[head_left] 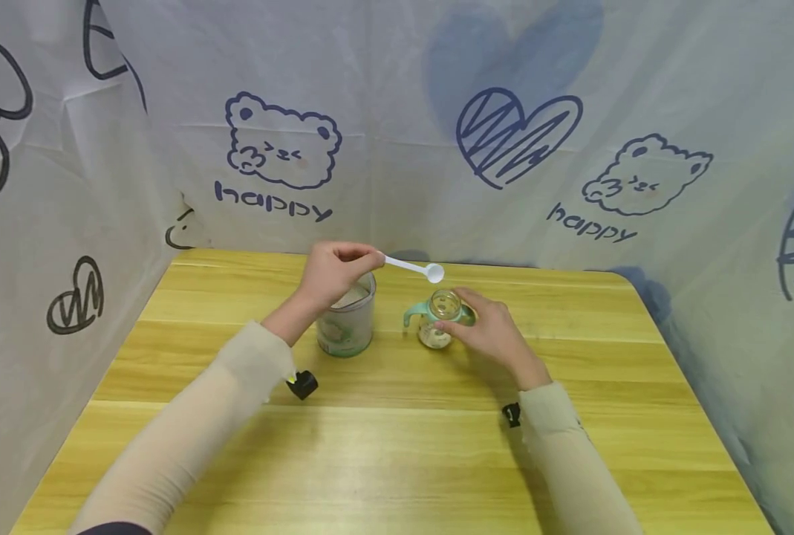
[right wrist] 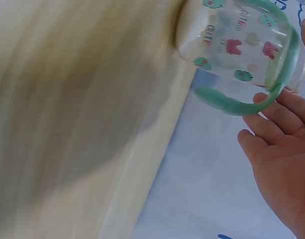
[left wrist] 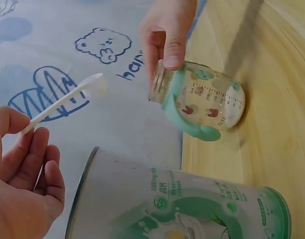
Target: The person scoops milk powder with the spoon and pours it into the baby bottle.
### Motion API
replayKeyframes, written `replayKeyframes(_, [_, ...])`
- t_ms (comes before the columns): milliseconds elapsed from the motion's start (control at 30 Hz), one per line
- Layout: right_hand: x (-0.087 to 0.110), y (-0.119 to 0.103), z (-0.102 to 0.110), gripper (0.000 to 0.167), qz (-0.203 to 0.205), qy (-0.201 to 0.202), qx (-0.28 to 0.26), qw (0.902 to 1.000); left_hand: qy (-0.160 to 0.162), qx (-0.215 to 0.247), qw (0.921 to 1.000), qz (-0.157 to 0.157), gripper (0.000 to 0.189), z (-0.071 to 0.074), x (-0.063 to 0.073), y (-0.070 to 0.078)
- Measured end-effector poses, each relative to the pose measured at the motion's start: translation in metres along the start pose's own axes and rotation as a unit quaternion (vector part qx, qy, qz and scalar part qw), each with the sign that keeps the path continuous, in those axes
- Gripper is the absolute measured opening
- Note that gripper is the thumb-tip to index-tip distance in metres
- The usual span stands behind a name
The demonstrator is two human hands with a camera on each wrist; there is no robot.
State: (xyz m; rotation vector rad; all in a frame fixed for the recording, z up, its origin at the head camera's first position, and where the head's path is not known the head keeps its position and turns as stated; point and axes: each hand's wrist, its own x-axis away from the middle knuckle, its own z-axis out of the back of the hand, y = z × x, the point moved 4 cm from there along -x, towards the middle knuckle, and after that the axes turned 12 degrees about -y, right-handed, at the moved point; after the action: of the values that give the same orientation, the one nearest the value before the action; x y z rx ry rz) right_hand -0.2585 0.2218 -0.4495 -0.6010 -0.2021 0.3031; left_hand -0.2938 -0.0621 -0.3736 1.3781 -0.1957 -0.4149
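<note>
My left hand (head_left: pixel 333 276) pinches the handle end of a white measuring scoop (head_left: pixel 434 273) between thumb and finger. The scoop's bowl hangs in the air above and slightly left of the bottle's mouth; whether it holds powder I cannot tell. With thumb and fingers round its neck, my right hand (head_left: pixel 497 333) holds a clear baby bottle (left wrist: pixel 212 102) with mint-green handles and printed animals. It stands uncapped on the table, something pale at its bottom. Below my left hand is an open milk powder tin (head_left: pixel 346 331) with pale powder inside, partly hidden by that hand in the head view.
The wood-grain table (head_left: pixel 397 461) ends in front of a pale cloth backdrop (head_left: pixel 397 134) with drawn bears and hearts. One small black object (head_left: pixel 303 385) shows by the left sleeve, another black object (head_left: pixel 512 414) by the right sleeve.
</note>
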Motion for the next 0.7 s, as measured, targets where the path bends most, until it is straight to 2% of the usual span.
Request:
replayKeyframes(200, [-0.003,-0.015,0.005,0.086,0.015,0.0,0.001,0.9999,0.021,0.047,0.9984,0.022,0.023,0.01,0.003,-0.003])
replayKeyframes(433, [-0.01,-0.038,0.007,0.084,0.036,-0.009,0.01,0.9993,0.037,0.07,0.9955,0.051,0.028,0.024,0.01,-0.003])
replayKeyframes(700, [-0.022,-0.061,0.004,0.085,0.07,-0.012,0.016,0.9973,0.061,0.085,0.9931,0.054,0.027,0.043,0.019,-0.006])
